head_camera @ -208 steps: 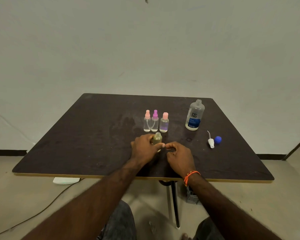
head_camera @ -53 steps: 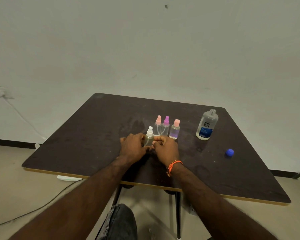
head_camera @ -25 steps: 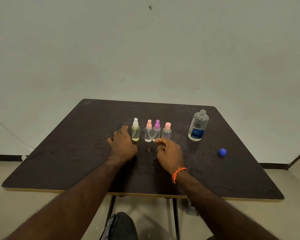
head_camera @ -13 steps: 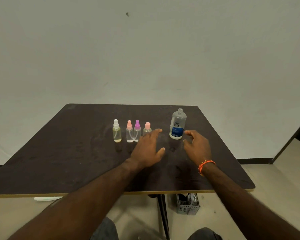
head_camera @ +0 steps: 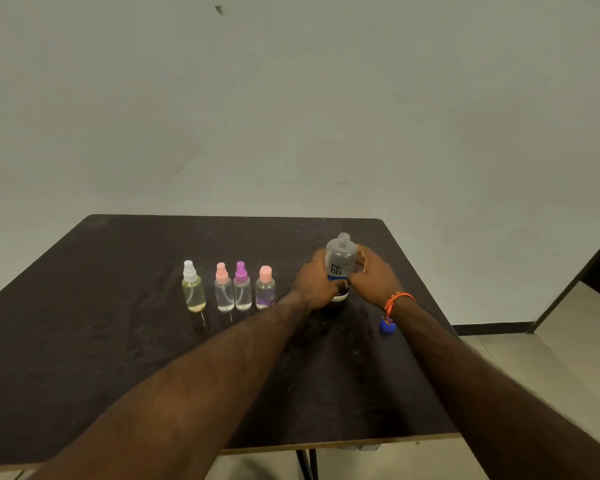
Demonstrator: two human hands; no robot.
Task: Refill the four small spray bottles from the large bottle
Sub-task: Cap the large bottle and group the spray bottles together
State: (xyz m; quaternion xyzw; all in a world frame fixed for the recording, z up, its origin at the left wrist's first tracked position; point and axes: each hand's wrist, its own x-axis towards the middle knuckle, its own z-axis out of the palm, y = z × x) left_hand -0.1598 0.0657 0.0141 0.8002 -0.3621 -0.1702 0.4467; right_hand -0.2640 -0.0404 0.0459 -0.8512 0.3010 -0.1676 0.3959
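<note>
The large clear bottle (head_camera: 341,261) with a blue label stands uncapped at the right of the dark table (head_camera: 84,341). My left hand (head_camera: 314,284) wraps its left side and my right hand (head_camera: 373,278) its right side, both closed on it. To the left stand the small spray bottles in a row: a white-capped one with yellowish liquid (head_camera: 193,287), a pink-capped one (head_camera: 223,289), a purple-capped one (head_camera: 242,287) and another pink-capped one (head_camera: 265,289). All are capped and upright.
A blue cap (head_camera: 388,328) lies on the table just under my right wrist, near the right edge. A dark door frame (head_camera: 575,282) stands at the far right beyond the table.
Both hands have moved right, away from the small bottles, and closed around the large bottle. The white-capped bottle now stands at the left end of the row.
</note>
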